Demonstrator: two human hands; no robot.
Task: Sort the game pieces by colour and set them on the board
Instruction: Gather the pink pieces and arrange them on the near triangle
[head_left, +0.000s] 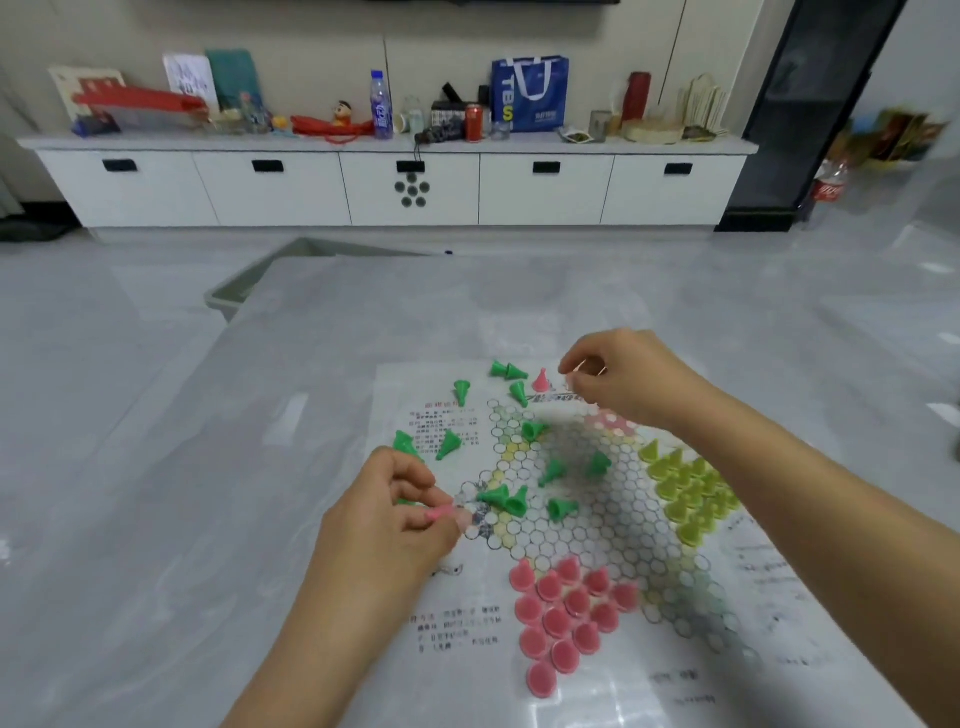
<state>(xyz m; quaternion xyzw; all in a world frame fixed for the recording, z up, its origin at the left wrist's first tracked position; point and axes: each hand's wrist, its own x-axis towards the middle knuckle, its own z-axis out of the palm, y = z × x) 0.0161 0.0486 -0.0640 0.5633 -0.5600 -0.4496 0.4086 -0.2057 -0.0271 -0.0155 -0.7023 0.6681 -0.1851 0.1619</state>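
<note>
Head view: my left hand (384, 519) has a pink cone piece (439, 514) pinched between thumb and fingertips, lying sideways in the grip, just off the left edge of the hex grid on the paper board (571, 525). My right hand (618, 379) is curled at the board's far edge, fingertips pinched together; it may have something small and pale in the grip, but it's too blurred to call. One lone pink piece (541, 380) stands just beside it.

Board state: pink cluster (566, 613) is set in the near corner, yellow-green cluster (688, 493) in the right corner. Green pieces (506, 499) are unsorted, mostly tipped over, scattered across the grid centre and the printed text on the left and far side.

Handling, my read: hollow plastic cones, light and stiff, and probably slick. They tip easily, so pinch low on the cone body near the base and set the flat rim straight down on a cell. The board is thin sheet on a glossy counter (156, 467). It'll likely slide if nudged, and a stray sleeve could knock over the packed clusters.
</note>
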